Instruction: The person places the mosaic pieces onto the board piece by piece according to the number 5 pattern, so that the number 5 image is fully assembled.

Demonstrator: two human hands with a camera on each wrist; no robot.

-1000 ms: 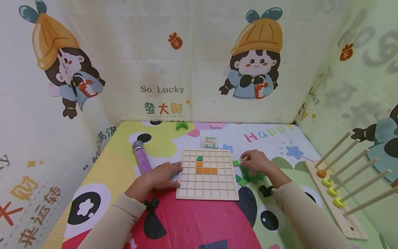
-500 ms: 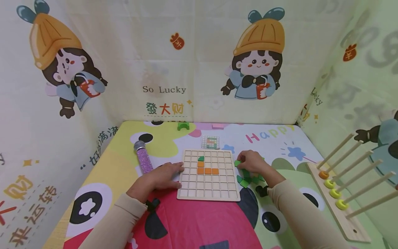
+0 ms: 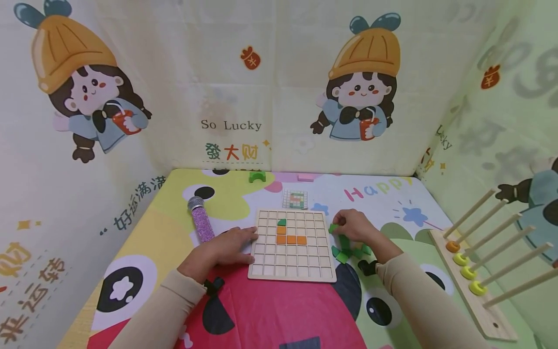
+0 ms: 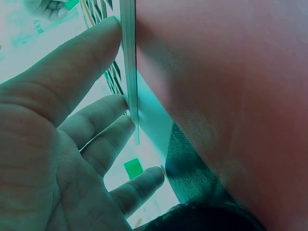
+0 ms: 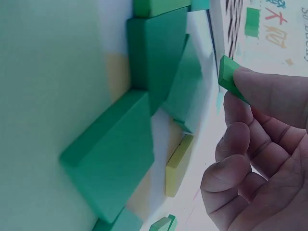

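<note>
"From the head camera, how do the hands lie?"

"The left hand (image 3: 231, 246) reaches in palm down, fingers straight, tips at the left edge of the wooden grid board (image 3: 292, 269). The right hand (image 3: 355, 227) is beside the board's right edge, toward the far end, pinching a small green tile (image 3: 333, 228)."

"Which way does the tile point?"

"Out from the fingertips toward the board, just beside its right edge. It's too small there to read a long axis. Loose green pieces (image 3: 343, 253) lie on the near side of that hand."

"Anything changed?"

"A second ago a green tile lay on the cloth (image 3: 270, 312) with the fingers just short of it; now they have it. The left hand and the orange squares (image 3: 291, 239) on the board are as they were."

"The left wrist view?"

"Digits spread and extended, gripping nothing, some tips against the board's edge, which runs upright there."

"And the right wrist?"

"Thumb against the tile, the other fingers curled in below. Its visible length slopes from upper left to lower right; the thumb hides part, so I can't tell its full shape."
</note>
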